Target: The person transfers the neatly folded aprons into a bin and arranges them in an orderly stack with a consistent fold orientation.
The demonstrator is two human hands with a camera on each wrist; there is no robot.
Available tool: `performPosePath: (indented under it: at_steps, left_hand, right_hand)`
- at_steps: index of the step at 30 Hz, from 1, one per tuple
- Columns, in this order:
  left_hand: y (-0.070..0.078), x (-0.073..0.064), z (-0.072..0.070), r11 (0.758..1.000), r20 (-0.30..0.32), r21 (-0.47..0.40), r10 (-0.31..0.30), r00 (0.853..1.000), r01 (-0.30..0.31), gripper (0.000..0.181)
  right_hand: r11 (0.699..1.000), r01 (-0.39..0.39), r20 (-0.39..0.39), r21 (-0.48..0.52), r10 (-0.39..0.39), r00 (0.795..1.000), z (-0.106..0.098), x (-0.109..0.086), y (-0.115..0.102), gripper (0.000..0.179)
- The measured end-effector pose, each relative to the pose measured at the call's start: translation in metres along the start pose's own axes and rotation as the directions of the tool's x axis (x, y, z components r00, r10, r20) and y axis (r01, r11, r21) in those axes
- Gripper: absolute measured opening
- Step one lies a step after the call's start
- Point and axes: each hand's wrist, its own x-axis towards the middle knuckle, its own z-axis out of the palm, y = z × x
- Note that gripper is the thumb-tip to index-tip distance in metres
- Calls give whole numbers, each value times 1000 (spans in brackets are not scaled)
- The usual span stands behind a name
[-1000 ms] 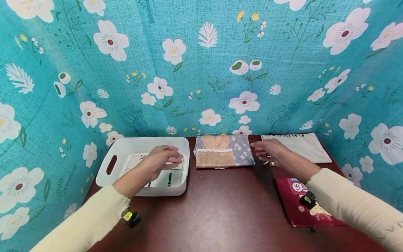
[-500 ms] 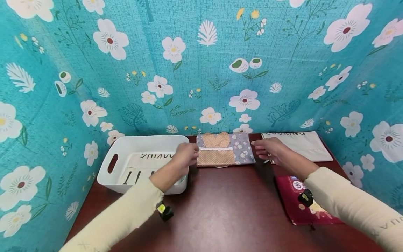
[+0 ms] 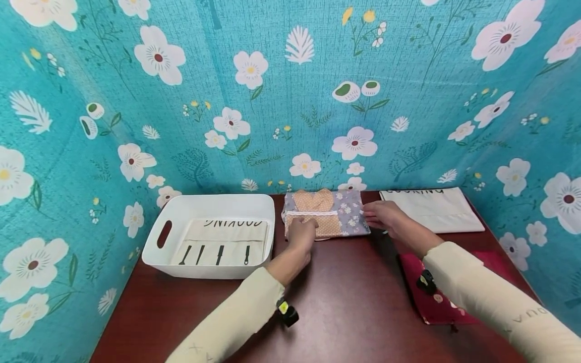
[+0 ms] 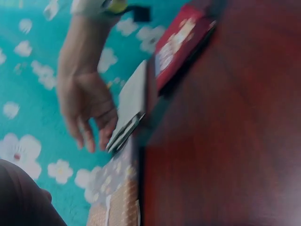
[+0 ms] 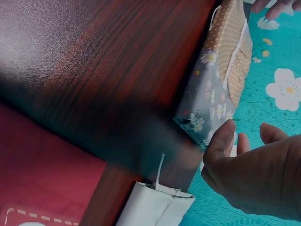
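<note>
I have the left hand [image 3: 301, 237] over the near left part of the patchwork cloth [image 3: 351, 214], which lies folded at the far middle of the brown table [image 3: 345, 302]. The hand's fingers are loosely bent around nothing; I can't tell whether they touch the fabric. I keep the right hand [image 3: 386, 217] just beside the cloth's right edge, fingers relaxed, grasping nothing. To the left stands a white basket [image 3: 209, 272] with a printed cream cloth [image 3: 227, 232] inside. A folded white cloth [image 3: 440, 217] lies far right, a red cloth [image 3: 436, 313] nearer.
</note>
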Motion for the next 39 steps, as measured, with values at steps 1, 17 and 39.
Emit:
performPosePath:
  at_steps: [1, 17, 39]
  left_hand:
    - [1, 5, 1, 1000, -20, -2, -13, 1000, 13, 58]
    - [9, 77, 29, 950, -273, 99, -259, 926, 295, 68]
    - [7, 97, 38, 887, -327, 111, -394, 859, 449, 31]
  right_hand:
    - [1000, 9, -6, 10, -9, 1000, 2, 2, 1, 50]
    - [987, -110, -110, -118, 97, 989, -1, 46, 1, 68]
    - [967, -207, -127, -146, 189, 974, 3, 66, 3, 64]
